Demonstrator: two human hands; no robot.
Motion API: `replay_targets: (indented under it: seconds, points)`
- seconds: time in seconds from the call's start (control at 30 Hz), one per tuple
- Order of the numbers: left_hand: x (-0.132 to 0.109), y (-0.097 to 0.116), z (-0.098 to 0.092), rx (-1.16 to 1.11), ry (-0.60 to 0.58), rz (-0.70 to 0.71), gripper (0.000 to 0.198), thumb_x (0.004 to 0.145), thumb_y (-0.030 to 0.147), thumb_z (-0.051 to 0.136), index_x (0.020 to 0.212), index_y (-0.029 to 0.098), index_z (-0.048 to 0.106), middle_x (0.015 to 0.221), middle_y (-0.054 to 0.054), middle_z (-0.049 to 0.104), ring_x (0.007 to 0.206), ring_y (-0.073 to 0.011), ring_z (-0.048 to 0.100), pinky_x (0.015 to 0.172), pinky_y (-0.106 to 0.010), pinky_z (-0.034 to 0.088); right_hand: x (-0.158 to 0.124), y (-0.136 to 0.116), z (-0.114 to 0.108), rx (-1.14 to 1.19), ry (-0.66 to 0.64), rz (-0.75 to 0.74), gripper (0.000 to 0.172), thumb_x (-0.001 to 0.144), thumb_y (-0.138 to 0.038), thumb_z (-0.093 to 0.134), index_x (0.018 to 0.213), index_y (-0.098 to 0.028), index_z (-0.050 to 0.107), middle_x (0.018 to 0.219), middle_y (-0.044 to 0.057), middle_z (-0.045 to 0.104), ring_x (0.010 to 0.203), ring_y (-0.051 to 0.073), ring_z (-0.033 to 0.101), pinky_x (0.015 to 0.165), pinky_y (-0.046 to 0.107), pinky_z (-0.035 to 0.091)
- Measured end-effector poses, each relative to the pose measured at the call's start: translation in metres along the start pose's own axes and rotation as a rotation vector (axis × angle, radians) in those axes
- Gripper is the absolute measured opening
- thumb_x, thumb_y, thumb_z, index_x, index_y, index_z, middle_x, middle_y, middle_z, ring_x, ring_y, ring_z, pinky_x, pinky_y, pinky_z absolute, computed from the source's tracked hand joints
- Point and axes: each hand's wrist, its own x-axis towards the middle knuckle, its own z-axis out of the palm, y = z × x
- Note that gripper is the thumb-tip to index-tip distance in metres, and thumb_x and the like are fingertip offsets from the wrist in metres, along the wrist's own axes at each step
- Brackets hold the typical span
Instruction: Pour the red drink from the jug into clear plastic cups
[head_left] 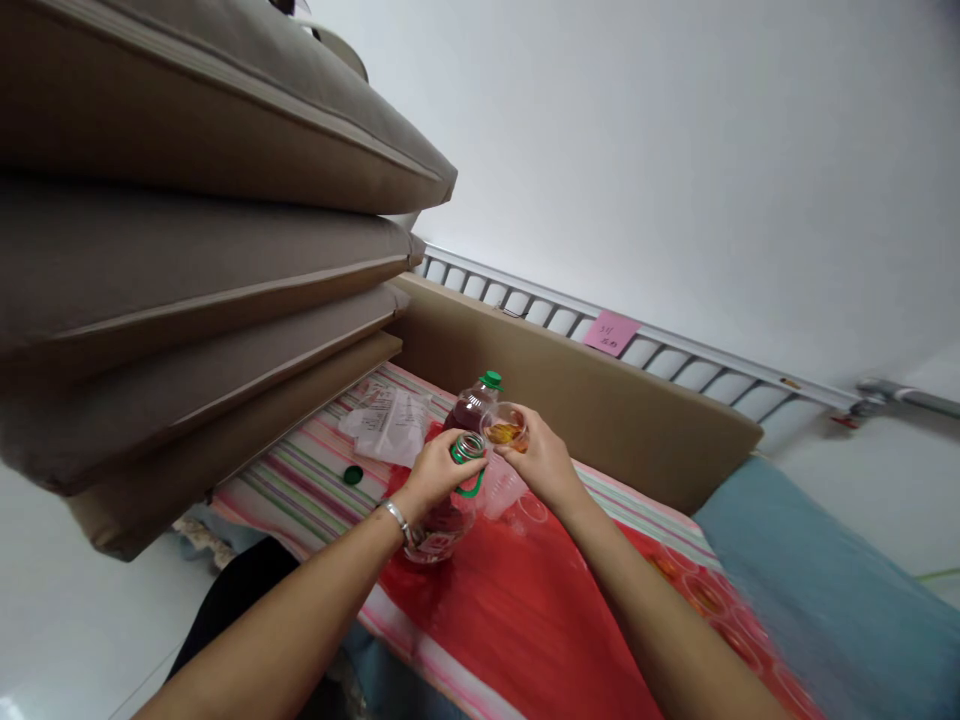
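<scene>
The left hand (435, 470) is clamped around the neck of an open bottle (448, 500) of dark red drink. The bottle's base rests on the red sheet (525, 610), and its long axis leans from the base up and to the right, so that its uncapped mouth points toward the cup. The right hand (541, 462) is closed around a small clear cup (506, 428) with amber liquid in it, held with its rim just beside the bottle's mouth and its opening tipped toward the camera. A stack of clear cups (501, 490) lies under the right hand. A second bottle (474, 400), with a green cap on, stands just behind the hands. A loose green cap (353, 475) lies on the striped cloth (300, 470), near a crumpled clear bag (390, 425). Grey cushions (187, 250) are stacked at the left, a brown board (600, 400) stands behind, and a pink note (611, 332) is stuck on the rail.
</scene>
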Motion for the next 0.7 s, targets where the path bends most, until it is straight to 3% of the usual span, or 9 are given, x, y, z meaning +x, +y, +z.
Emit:
replay_targets:
  seconds: [0.7]
  points:
    - [0.0014, -0.0038, 0.0014, 0.013, 0.009, 0.011, 0.033, 0.068, 0.033, 0.073, 0.098, 0.019, 0.066, 0.095, -0.005, 0.072, 0.088, -0.0223, 0.066, 0.083, -0.035, 0.051, 0.0101, 0.0081, -0.004, -0.26, -0.008, -0.128, 0.06, 0.068, -0.013, 0.057, 0.128, -0.017, 0.05, 0.12, 0.012, 0.061, 0.111, 0.03, 0.056, 0.094, 0.048, 0.045]
